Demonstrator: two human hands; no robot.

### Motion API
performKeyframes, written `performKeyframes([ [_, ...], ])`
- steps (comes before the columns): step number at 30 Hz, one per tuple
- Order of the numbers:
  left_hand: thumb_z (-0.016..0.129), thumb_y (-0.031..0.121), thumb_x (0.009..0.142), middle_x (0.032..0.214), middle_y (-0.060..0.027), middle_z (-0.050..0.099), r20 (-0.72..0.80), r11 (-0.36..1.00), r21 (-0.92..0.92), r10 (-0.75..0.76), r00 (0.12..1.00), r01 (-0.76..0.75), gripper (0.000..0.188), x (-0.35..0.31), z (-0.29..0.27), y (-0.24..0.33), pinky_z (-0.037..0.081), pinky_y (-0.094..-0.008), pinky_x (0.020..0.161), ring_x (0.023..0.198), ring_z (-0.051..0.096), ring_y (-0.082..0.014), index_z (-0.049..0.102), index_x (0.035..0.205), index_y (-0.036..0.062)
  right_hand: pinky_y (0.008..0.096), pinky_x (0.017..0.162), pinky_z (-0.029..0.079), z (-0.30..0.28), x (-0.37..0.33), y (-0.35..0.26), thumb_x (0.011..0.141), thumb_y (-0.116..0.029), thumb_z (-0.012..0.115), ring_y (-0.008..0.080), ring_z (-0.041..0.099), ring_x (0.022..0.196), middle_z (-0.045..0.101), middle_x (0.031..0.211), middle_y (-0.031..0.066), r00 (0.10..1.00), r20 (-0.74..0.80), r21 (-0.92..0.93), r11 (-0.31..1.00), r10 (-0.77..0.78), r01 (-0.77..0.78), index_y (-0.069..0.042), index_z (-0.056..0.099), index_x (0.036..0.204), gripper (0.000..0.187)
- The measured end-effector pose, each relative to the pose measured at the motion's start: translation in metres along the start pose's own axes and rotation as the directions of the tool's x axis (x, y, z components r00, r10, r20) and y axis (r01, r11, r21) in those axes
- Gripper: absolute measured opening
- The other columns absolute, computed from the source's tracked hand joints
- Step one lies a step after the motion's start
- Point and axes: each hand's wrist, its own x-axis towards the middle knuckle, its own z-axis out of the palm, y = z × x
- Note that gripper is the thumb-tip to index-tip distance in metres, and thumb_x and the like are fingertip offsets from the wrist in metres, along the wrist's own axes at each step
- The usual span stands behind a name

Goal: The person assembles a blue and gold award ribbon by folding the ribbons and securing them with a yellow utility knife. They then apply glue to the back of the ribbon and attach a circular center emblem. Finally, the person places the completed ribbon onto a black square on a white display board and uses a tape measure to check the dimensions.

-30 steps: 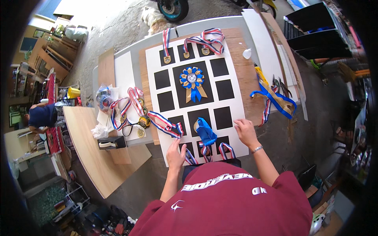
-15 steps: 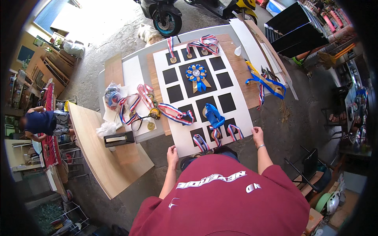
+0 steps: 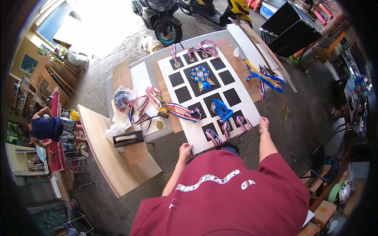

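Observation:
Both hands grip the near edge of a white board (image 3: pixel 191 133) with black squares, which overhangs the table's near side. My left hand (image 3: pixel 186 151) pinches its near-left corner, and my right hand (image 3: pixel 264 124) its near-right corner, fingers closed. On the board's large black square lies a blue-and-gold rosette (image 3: pixel 201 74). A medal with a bunched blue ribbon (image 3: pixel 223 111) rests nearer to me. Striped ribbons (image 3: pixel 214 137) lie along the near row of squares, their medals hard to make out. Several medals (image 3: pixel 177 65) with striped ribbons sit along the far row.
Left of the board are a striped-ribbon pile (image 3: pixel 151 98), a yellow-and-black tape measure (image 3: pixel 163 112), a black tape dispenser (image 3: pixel 128 138) and plywood (image 3: pixel 114 157). Pliers (image 3: pixel 267 71) and blue-yellow ribbon (image 3: pixel 271 83) lie right. A motorbike (image 3: pixel 167 23) stands beyond; another person (image 3: pixel 46 128) is far left.
The view has shifted slightly, so the table and board appear farther right. My hands keep their hold on the board's near corners. The other person's arms and stance have changed.

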Motion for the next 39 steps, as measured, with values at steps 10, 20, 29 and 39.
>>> performKeyframes([
  [10,0.063,0.038,0.109,0.111,-0.0104,0.078,-0.049,0.965,0.259,-0.038,0.998,0.05,0.042,-0.01,-0.071,-0.072,0.057,-0.0316,0.076,0.097,0.076,-0.0216,0.068,0.125,-0.0006,0.0342,0.046,0.044,-0.102,-0.15,0.078,0.107,-0.039,0.06,0.0181,0.06,0.054,0.065,0.072,0.0064,0.909,0.339,-0.419,0.904,0.241,-0.083,-0.008,0.065,0.096,0.034],
  [20,0.07,0.036,0.102,0.096,-0.0092,0.08,-0.174,0.899,0.284,-0.293,0.94,0.333,0.04,-0.049,-0.134,-0.206,0.057,-0.0327,0.064,0.079,0.075,-0.0172,0.073,0.116,-0.0001,0.0423,0.088,0.058,-0.157,-0.235,0.122,0.097,-0.031,0.074,0.0269,0.075,0.1,0.079,0.108,0.0183,0.674,0.557,-0.703,0.707,0.485,0.072,0.001,0.075,0.125,0.043],
  [29,0.065,0.033,0.108,0.111,-0.0122,0.077,-0.119,0.976,0.071,-0.197,0.973,0.206,0.038,-0.042,-0.086,-0.141,0.058,-0.0329,0.074,0.092,0.074,-0.0196,0.068,0.125,-0.0015,0.0359,0.077,0.059,-0.054,-0.237,0.007,0.103,-0.031,0.067,0.0201,0.074,0.085,0.077,0.099,0.0167,0.753,0.6,-0.593,0.782,0.27,0.193,0.003,0.073,0.116,0.037],
  [39,0.066,0.031,0.107,0.109,-0.0154,0.078,-0.149,0.972,0.103,-0.195,0.969,0.212,0.039,-0.039,-0.094,-0.169,0.061,-0.035,0.079,0.09,0.075,-0.0224,0.068,0.124,-0.0042,0.0397,0.095,0.055,-0.076,-0.247,0.025,0.106,-0.036,0.063,0.0311,0.073,0.107,0.077,0.116,0.0227,0.756,0.604,-0.671,0.673,0.252,0.312,0.002,0.073,0.123,0.043],
])
